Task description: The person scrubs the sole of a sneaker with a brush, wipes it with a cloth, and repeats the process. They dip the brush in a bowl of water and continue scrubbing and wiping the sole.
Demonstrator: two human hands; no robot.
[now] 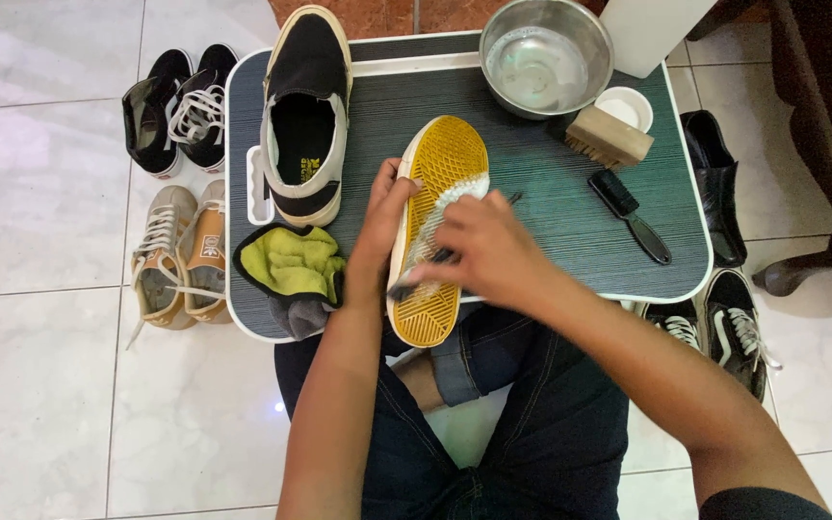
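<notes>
A slip-on shoe (440, 159) lies sole-up on the small dark tray table (551, 207), showing a yellow rubber sole with white foam on it. My left hand (377, 231) grips the shoe's left edge. My right hand (483, 252) is closed on a small brush (426, 260) pressed against the middle of the sole. The matching black and white slip-on shoe (305, 111) stands upright at the table's left.
A steel bowl of water (543, 60), a small white dish (625, 106), a wooden brush (609, 137) and a black brush (628, 214) lie at the right. A green and grey cloth (293, 270) sits front left. Several pairs of shoes surround the table on the tiled floor.
</notes>
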